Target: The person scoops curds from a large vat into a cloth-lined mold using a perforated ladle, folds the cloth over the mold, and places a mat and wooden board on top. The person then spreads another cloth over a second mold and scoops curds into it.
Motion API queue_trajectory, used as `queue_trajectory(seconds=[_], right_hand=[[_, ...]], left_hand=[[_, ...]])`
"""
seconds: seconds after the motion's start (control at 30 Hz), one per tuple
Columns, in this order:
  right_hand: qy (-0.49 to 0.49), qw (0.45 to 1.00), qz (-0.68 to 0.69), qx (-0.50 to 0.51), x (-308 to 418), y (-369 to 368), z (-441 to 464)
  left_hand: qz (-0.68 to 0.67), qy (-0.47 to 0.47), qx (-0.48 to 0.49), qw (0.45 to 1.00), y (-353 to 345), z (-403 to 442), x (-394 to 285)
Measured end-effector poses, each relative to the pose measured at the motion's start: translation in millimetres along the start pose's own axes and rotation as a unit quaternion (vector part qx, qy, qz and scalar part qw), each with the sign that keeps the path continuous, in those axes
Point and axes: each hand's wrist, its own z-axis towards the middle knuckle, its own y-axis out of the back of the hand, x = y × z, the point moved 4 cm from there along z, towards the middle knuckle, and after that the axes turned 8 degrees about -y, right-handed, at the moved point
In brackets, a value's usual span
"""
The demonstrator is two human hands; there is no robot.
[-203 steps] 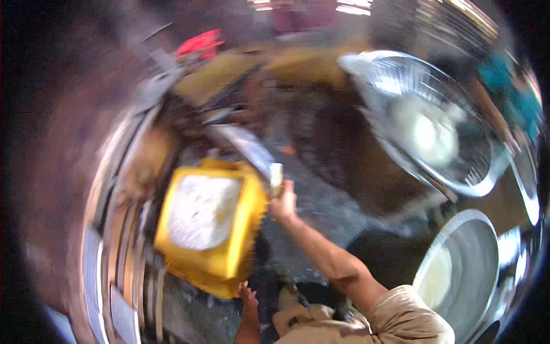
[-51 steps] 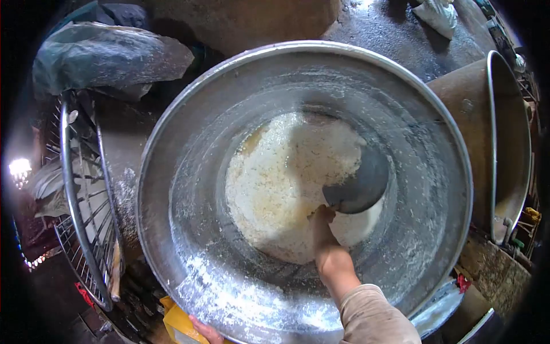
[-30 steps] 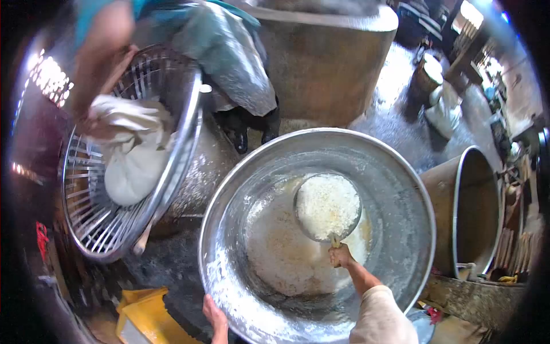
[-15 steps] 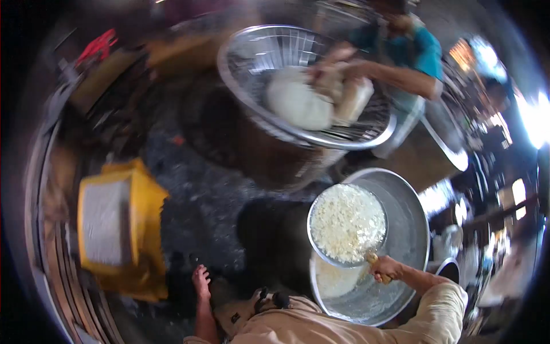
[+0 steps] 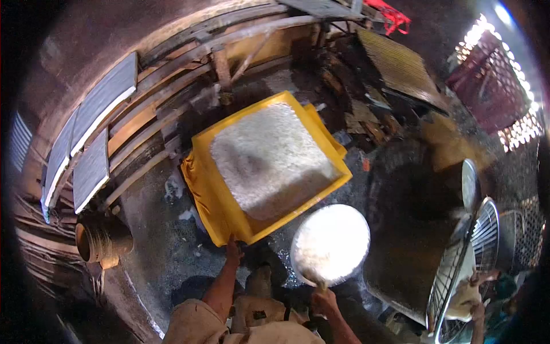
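Note:
My right hand [image 5: 324, 302] is closed around the handle of a large round scoop [image 5: 356, 265], held out ahead of me. White lumpy food [image 5: 329, 241] fills the scoop, though strong glare washes out most of its surface. The scoop is beside the near right edge of a yellow-lined box [image 5: 263, 229], which holds a broad layer of white, grainy food [image 5: 269, 155]. At the box's near corner is my left hand [image 5: 233, 252], its fingers reaching to the yellow edge and seemingly touching it. It looks open, with nothing seen in it.
Wooden rails [image 5: 189, 66] with grey panels [image 5: 109, 114] run along the left and back. A rusty cylinder [image 5: 103, 239] lies at left. On the right are a big wire-ribbed metal basin [image 5: 452, 275] and another person's arm [image 5: 477, 318]. A corrugated sheet [image 5: 398, 66] leans at the back.
My view has swung left, away from the metal tub, toward the yellow-lined box. The filled scoop has come out of the tub with my right hand. My left hand is now at the box's corner.

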Motion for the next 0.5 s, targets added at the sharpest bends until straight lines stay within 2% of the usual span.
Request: queue_trajectory(seconds=[0.03, 0.07, 0.1, 0.17, 0.27, 0.4, 0.43, 0.47, 0.5], right_hand=[[0.009, 1.000, -0.002, 0.029, 16.1, -23.1, 33.7], [-0.022, 0.998, -0.017, 0.052, 35.3, -48.1, 60.9], [-0.052, 0.996, -0.029, 0.073, 57.3, -73.5, 84.5], [0.068, 0.984, 0.087, 0.137, 98.4, -127.2, 115.5], [0.071, 0.978, 0.083, 0.180, 142.0, -187.2, 162.9], [0.039, 0.984, 0.028, 0.170, 167.2, -233.6, 212.9], [0.027, 0.989, 0.035, 0.139, 180.3, -242.3, 212.9], [-0.033, 0.997, -0.002, 0.073, 190.9, -247.0, 212.9], [-0.030, 0.997, 0.000, 0.073, 191.6, -250.6, 219.7]], left_hand=[[-0.009, 0.015, 0.032, 0.999, -1.3, 15.6, 8.2], [-0.011, 0.018, 0.026, 0.999, 1.4, 34.6, 19.5], [-0.065, 0.048, 0.061, 0.995, -2.9, 54.6, 35.3], [-0.121, 0.079, 0.092, 0.985, -11.4, 64.0, 46.8], [-0.056, -0.008, 0.066, 0.996, -21.9, 62.6, 43.7], [-0.182, -0.058, 0.141, 0.971, -21.4, 73.0, 94.2], [-0.194, -0.070, 0.150, 0.967, -29.1, 70.5, 84.1], [-0.207, -0.082, 0.158, 0.962, -37.1, 67.5, 73.3], [-0.154, -0.037, 0.074, 0.985, -48.1, 47.0, 31.2]])
